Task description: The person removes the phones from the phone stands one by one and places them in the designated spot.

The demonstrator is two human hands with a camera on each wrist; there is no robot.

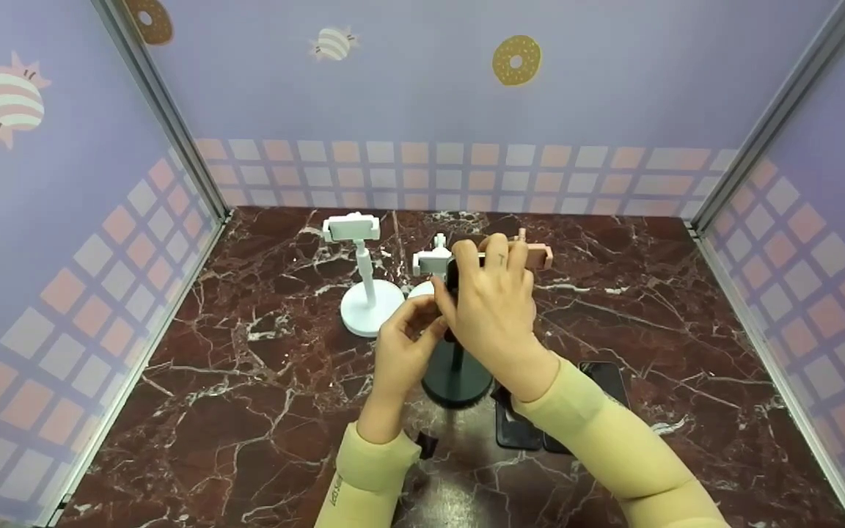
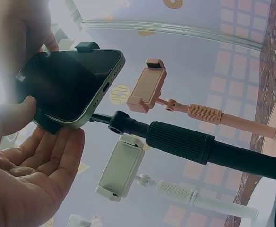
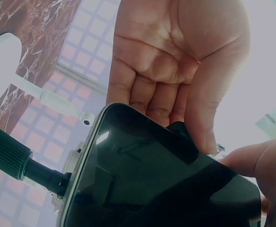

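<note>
A smartphone (image 2: pixel 72 80) with a dark screen sits sideways in the clamp of a dark green phone stand (image 2: pixel 180 142), whose round base (image 1: pixel 458 385) rests on the table. My left hand (image 1: pixel 408 348) pinches the clamp at the phone's left edge, thumb in front and fingers behind. In the right wrist view the thumb of that left hand (image 3: pixel 161 52) covers part of the clamp arm (image 3: pixel 183 137). From above, my right hand (image 1: pixel 496 301) grips the phone, hiding most of it in the head view; its thumb (image 3: pixel 246 158) touches the phone's upper edge.
A white phone stand (image 1: pixel 371 308) stands to the left. Behind my hands are another white stand (image 1: pixel 433 262) and a pink stand (image 1: pixel 538 255). Dark phones (image 1: pixel 518 429) lie on the marble-patterned table (image 1: pixel 246 411) near my right forearm. Patterned walls (image 1: pixel 422 95) enclose the back and sides.
</note>
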